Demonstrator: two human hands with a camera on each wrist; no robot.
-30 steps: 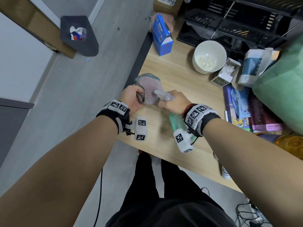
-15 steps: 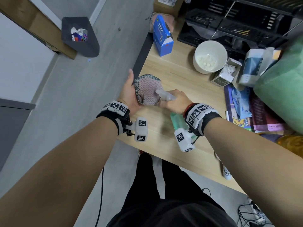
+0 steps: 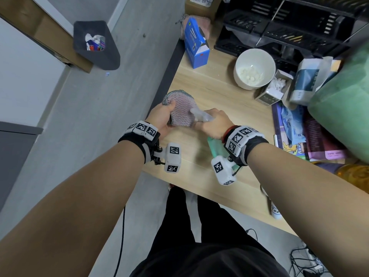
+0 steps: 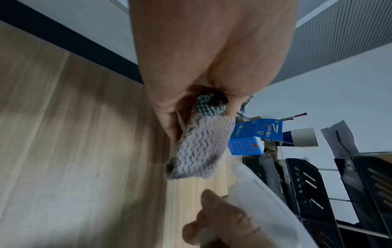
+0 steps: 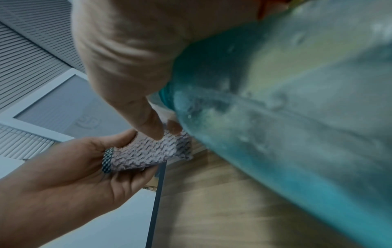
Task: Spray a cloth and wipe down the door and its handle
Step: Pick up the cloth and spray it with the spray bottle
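A pinkish knitted cloth (image 3: 182,108) with a dark checked border is held over the wooden table's left edge. My left hand (image 3: 162,118) grips its near edge, thumb on top; the left wrist view shows the cloth (image 4: 201,151) hanging from the fingers. My right hand (image 3: 212,123) grips a spray bottle with a white nozzle (image 3: 199,114) and a teal body (image 5: 286,109). The nozzle points at the cloth from very close. In the right wrist view the cloth (image 5: 148,151) lies in my left palm. No door is in view.
On the wooden table (image 3: 209,172) stand a blue carton (image 3: 194,43), a white bowl (image 3: 254,68), small boxes, books and a black rack (image 3: 279,27) at the back right. A dark bin (image 3: 95,45) sits on the grey floor to the left. A white tube (image 3: 276,210) lies at the near edge.
My left hand opened flat behind the cloth half a second ago and now has its thumb closed over the cloth again. The right hand and bottle have barely moved.
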